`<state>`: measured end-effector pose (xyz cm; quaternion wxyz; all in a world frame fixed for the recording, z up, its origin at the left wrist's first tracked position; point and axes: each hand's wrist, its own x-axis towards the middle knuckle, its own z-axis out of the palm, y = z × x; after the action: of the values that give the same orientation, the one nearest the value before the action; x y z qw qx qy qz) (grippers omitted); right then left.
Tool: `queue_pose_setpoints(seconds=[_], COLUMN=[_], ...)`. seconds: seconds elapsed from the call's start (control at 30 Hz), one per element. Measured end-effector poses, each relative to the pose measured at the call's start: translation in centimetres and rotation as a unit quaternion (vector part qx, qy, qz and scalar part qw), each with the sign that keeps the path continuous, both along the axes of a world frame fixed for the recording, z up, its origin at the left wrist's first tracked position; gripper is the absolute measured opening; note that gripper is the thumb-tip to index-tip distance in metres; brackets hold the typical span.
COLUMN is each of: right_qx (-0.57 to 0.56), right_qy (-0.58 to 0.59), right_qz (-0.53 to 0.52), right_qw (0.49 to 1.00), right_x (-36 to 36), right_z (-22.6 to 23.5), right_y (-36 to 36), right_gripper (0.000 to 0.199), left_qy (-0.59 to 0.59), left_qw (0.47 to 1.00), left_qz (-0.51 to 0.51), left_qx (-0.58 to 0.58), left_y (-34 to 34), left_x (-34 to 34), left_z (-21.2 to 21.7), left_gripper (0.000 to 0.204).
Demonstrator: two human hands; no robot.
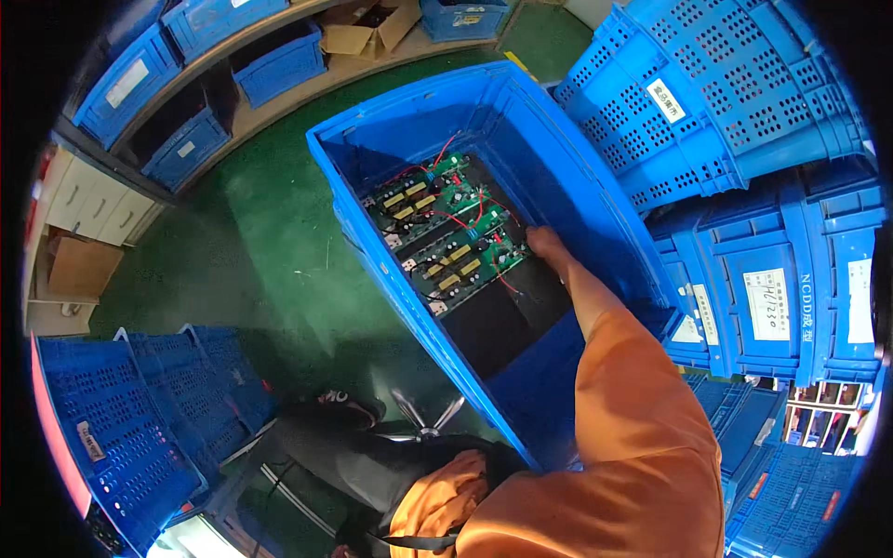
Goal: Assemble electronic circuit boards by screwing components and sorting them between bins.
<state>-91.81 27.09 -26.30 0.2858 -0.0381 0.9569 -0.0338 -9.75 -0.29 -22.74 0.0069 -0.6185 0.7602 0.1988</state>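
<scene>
My right arm, in an orange sleeve, reaches down into a large blue plastic crate (400, 290). At the right end of the nearer row of green circuit boards (499, 244), the fingers of my right hand (545, 244) are closed on a board's edge; the fingertips are partly hidden. Several boards lie side by side there, with yellow blocks, small black parts and loose red wires. Beneath and beside them is a black sheet (507, 321) on the crate's bottom. My left hand does not show.
Stacked blue crates (767, 288) and a perforated blue crate (693, 93) stand at the right. Shelves at the far left hold blue bins (279, 65) and an open cardboard box (370, 33). Perforated crates (139, 418) stand near left. A metal stool base (426, 430) rests on the green floor.
</scene>
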Motion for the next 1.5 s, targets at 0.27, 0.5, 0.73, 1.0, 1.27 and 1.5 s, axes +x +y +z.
queue_pose_setpoints(seconds=[0.27,0.5,0.73,1.0,1.27,1.5], right_qx=[-0.265,-0.465,-0.504,-0.463,-0.278,-0.141], right_qy=[-0.108,-0.279,-0.261,-0.120,0.109,0.249], right_qz=[-0.355,-0.316,-0.217,-0.147,0.111,0.324], right_qw=[0.890,0.778,0.794,0.866,0.948,0.902], right_x=[0.3,1.7,4.1,6.8,7.8,8.8], right_z=[1.3,9.5,13.6,15.3,23.2,35.8], right_y=[5.2,2.4,0.7,-3.4,-10.3,-11.4], right_gripper=[0.022,0.009,0.009,0.010,0.005,0.008], left_qy=[0.032,-0.137,0.054,0.335,0.310,0.398], left_qw=[0.999,0.944,0.973,0.923,0.926,0.911], left_qz=[-0.024,-0.250,-0.169,0.186,0.214,0.108], left_qx=[0.009,-0.167,-0.148,0.031,-0.010,-0.014], left_y=[-1.1,-3.1,-3.2,-1.8,-0.8,-2.6], left_x=[-5.7,6.8,7.0,5.3,1.2,-10.8], left_z=[1.5,-6.3,-7.3,-6.3,-1.9,5.7], left_gripper=[0.024,0.019,0.013,0.008,0.009,0.011])
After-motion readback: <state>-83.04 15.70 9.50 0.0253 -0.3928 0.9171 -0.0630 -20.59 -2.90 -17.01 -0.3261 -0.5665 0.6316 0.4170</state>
